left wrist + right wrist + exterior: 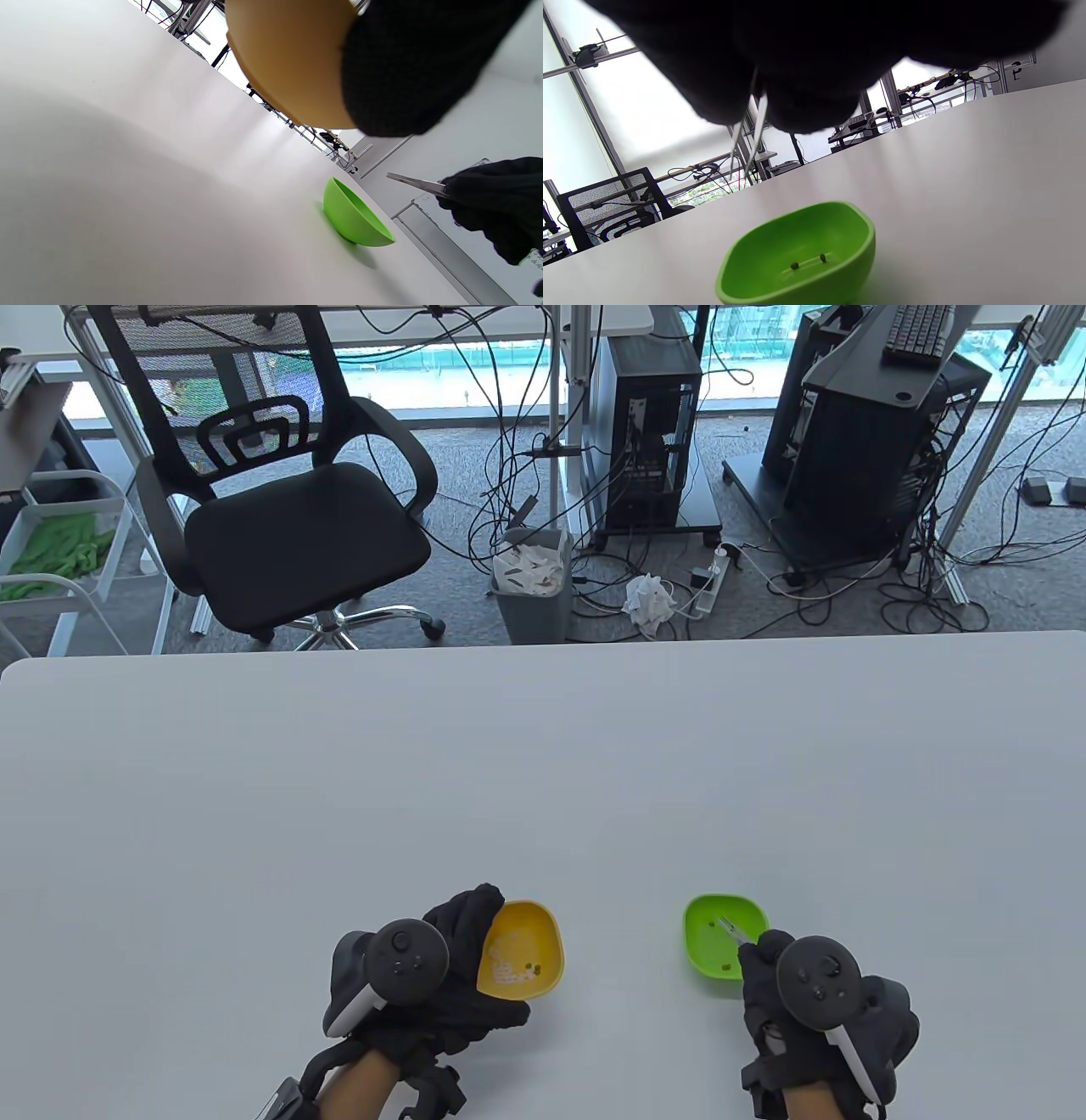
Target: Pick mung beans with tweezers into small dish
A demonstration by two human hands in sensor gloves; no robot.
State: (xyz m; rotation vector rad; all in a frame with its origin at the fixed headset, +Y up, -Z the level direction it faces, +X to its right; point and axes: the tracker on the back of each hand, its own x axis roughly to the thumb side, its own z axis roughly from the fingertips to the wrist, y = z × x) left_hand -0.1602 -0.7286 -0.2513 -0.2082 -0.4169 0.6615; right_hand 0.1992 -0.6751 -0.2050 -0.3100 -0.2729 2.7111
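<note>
Beyond the white table (543,746): a black mesh chair (288,492), grey carpet (475,475), bright windows (475,364).

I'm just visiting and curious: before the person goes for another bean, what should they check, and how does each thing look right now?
1. Tweezers held by the right hand: ok.
2. Tweezer tips apart and carrying nothing: ok; the right wrist view shows a gap and no bean.
3. Beans landed in the green dish: ok, two lie on its bottom.
4. Green dish flat on the table: ok.
5. Yellow dish held by the left hand: ok, tilted and lifted off the table in the left wrist view.
6. Mung beans left in the yellow dish: cannot tell; a few dark specks among pale bits.
</note>
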